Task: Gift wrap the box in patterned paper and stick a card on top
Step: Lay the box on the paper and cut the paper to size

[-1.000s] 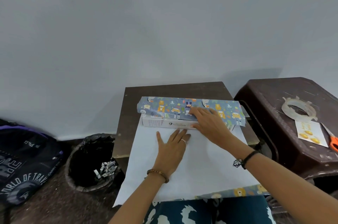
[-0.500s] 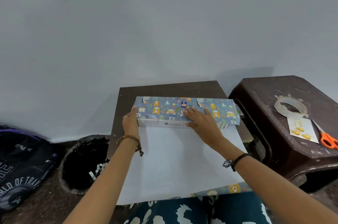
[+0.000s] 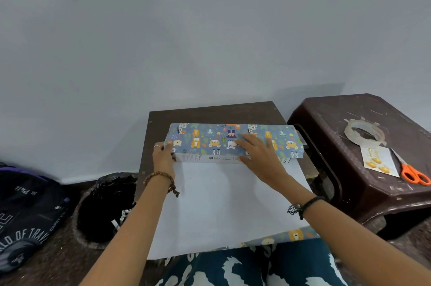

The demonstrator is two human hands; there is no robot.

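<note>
1. Box (image 3: pixel 211 158) lies lengthwise across the small dark table (image 3: pixel 210 113), on the white back of the wrapping paper (image 3: pixel 224 197). Only its white front side shows, w/ printed text.
2. Far edge of the paper is folded over the box top, patterned side up (blue w/ bears & leaves). Fold covers the whole top and overhangs at the right end.
3. Left hand (image 3: pixel 163 159) is at the box's left end. Thumb tip sits on the patterned flap at the top corner; other fingers curl down against the end, so it grips that end, paper incl. Ring on one finger, bead bracelet at wrist.
4. Right hand (image 3: pixel 258 155) lies flat on top of the box, right of centre. Fingers (image 3: pixel 242 139) straight and a bit spread, pressing the flap down; thumb reaches over the front edge onto the white side. Holds nothing.
5. Near edge of the paper hangs over the table onto the person's lap, patterned side showing at the curl.
6. Card (image 3: pixel 377 159) lies on the brown plastic stool (image 3: pixel 326 122) to the right, well apart from the box. Tape roll (image 3: pixel 363 132) just behind it, orange scissors (image 3: pixel 412 172) just beside it on the right.
7. Bin (image 3: pixel 105 206) w/ black liner stands left of the table; dark backpack (image 3: pixel 28 213) further left.
</note>
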